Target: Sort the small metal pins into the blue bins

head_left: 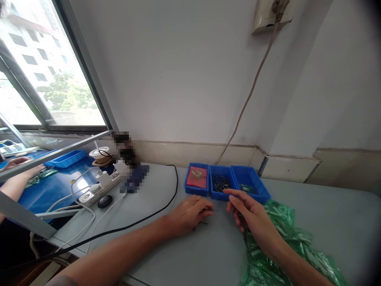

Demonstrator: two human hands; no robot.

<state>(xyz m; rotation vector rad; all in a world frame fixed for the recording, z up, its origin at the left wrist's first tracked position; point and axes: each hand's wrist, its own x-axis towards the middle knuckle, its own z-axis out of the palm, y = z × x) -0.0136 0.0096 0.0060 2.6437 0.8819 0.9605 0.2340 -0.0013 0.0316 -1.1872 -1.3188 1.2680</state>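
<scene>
My left hand (190, 214) rests low over the grey table, its thumb and fingers pinched on a thin dark rod whose tip sticks out towards the right. Another short dark rod (204, 223) shows on the tabletop below those fingers. Opposite it, my right hand (248, 210) hovers in front of the blue trays, fingers loosely curved and apart, with nothing visible in them. Many thin dark metal pieces (219, 182) fill the middle blue tray (224, 196). The left blue tray (195, 191) holds a red packet (197, 181) with a small clear bag on top.
The right blue tray (262, 194) contains small clear packets. Green plastic bags (291, 246) spread under and beside my right forearm. A black cable (139, 218) crosses the table at left, near a power strip (98, 186) and black mouse (104, 201). Another person's hands (26, 169) work beyond the frame.
</scene>
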